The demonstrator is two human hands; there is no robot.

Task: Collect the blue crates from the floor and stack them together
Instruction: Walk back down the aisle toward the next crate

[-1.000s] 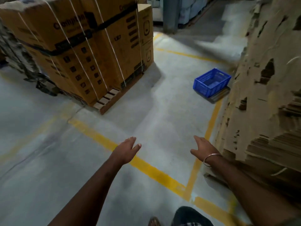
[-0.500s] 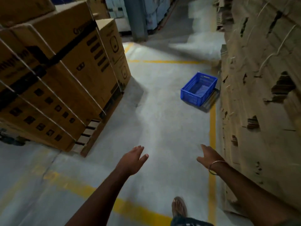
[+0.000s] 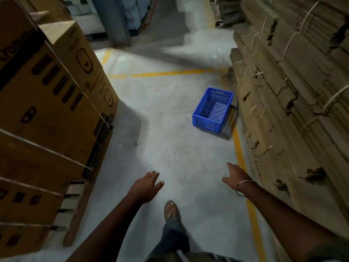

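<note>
One blue crate sits upright on the grey concrete floor, open side up, its right side partly over a flat dark board that lies on the yellow floor line. The crate rests close against the foot of the tall stack of flattened cardboard sheets that walls the right side of the aisle. Something pale lies in the crate's bottom (blurred, cannot tell what). Left hand reaches forward over the floor, palm down, fingers straight and loosely spread, holding nothing. Right hand also extended, fingers relaxed and pointing ahead, empty; a thin metal bangle rings its wrist. Both hands are well apart from the crate, which lies ahead and slightly right of them. Between the forearms, one foot in a sandal is planted on the floor, dark trouser leg behind it. On the left side, large strapped cardboard cartons stand on a wooden pallet. A second yellow line crosses the floor beyond the crate; a grey column stands at the far end.
</note>
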